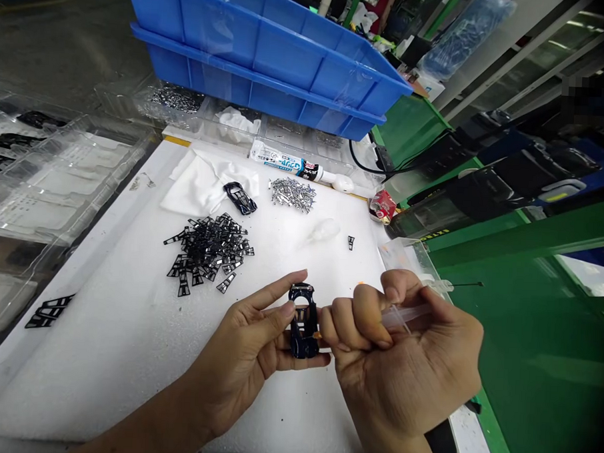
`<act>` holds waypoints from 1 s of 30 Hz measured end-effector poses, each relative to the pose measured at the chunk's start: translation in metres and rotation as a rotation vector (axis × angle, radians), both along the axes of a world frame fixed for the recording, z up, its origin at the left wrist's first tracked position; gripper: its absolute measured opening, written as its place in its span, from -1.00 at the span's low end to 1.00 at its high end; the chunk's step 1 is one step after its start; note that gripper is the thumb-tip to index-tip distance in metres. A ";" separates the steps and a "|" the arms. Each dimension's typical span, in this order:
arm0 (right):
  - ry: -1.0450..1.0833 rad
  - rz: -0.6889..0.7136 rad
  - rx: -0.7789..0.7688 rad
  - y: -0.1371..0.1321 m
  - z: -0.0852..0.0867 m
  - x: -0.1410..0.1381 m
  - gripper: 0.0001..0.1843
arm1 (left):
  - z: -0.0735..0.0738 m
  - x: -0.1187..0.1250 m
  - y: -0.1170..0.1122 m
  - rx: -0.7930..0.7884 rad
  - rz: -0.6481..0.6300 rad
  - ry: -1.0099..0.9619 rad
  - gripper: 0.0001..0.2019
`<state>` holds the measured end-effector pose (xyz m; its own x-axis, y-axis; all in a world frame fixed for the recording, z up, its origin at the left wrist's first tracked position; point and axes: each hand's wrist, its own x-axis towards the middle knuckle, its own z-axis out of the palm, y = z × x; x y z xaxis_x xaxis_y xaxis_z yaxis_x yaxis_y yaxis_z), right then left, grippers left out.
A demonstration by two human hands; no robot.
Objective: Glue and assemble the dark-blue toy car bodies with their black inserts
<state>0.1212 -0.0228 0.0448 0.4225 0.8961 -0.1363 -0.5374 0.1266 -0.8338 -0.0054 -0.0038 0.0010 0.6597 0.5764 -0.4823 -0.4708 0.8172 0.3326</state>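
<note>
My left hand has its fingers and thumb closed around the edges of a dark toy car body, its open underside or cut-outs turned up. My right hand is wrapped round a translucent syringe. An orange tip sticks out past the curled fingers and meets the right side of the car body; whether it touches is hard to tell. Most of the syringe is hidden in the palm. Farther off, a second dark car body rests by a white cloth.
A pile of small black frames lies left on the white foam sheet. Beyond are silver parts, a glue tube and a blue crate. One loose black frame and a red box sit right.
</note>
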 end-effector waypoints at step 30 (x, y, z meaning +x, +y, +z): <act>-0.075 -0.088 -0.048 -0.002 0.004 -0.008 -0.59 | -0.003 0.000 0.000 0.030 0.020 -0.051 -0.61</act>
<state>0.1136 -0.0250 0.0483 0.5096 0.8484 -0.1434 -0.4617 0.1290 -0.8776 -0.0049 -0.0041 -0.0017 0.6712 0.6032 -0.4309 -0.5036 0.7976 0.3321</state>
